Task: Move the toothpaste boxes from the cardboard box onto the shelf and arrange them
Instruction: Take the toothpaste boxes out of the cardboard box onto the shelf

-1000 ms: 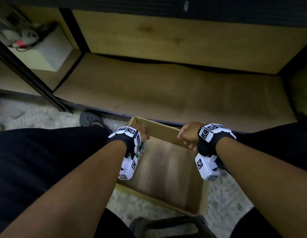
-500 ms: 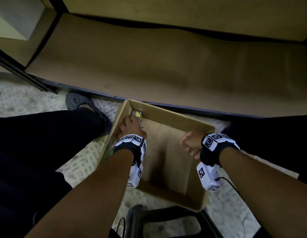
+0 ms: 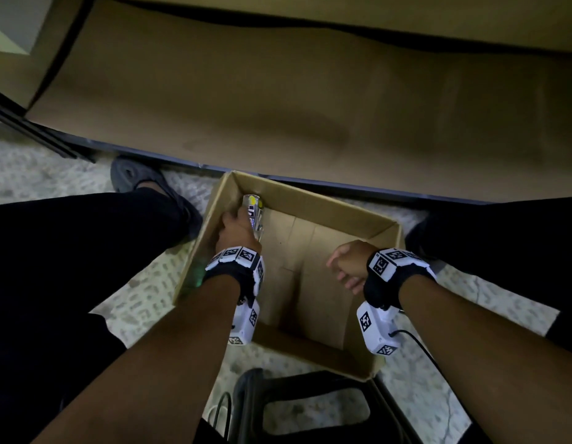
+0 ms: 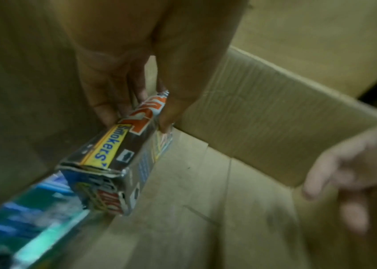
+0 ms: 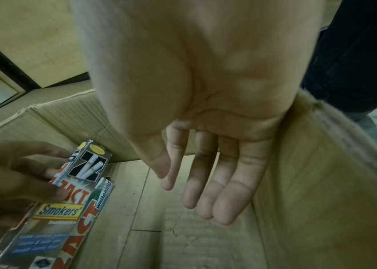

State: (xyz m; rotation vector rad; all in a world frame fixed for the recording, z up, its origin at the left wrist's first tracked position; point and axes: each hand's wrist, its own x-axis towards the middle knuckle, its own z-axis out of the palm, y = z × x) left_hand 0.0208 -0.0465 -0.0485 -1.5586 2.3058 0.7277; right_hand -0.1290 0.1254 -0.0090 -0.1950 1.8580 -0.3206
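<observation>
An open cardboard box [image 3: 329,205] sits on the floor in front of the low wooden shelf [image 3: 278,100]. My left hand [image 3: 235,230] is inside it at the far left corner, gripping a brown "Smokers" toothpaste box [image 4: 113,151] by its end, one end raised. The same box [image 5: 77,183] leans over a "whitening" toothpaste box [image 5: 101,198] lying along the left wall. A teal toothpaste box [image 4: 26,216] lies beneath. My right hand [image 3: 347,267] hovers over the right half of the cardboard box, fingers [image 5: 208,183] straight and holding nothing.
The shelf board is bare in front of the cardboard box. A dark shoe [image 3: 134,177] and my black trouser legs flank the cardboard box. A black stool frame [image 3: 310,408] stands under my arms. A pale carton [image 3: 9,24] sits in the left shelf bay.
My view has tipped down toward the cardboard box. The left hand reached deeper into the far left corner and took hold of the brown toothpaste box. The right hand opened over the box's right half.
</observation>
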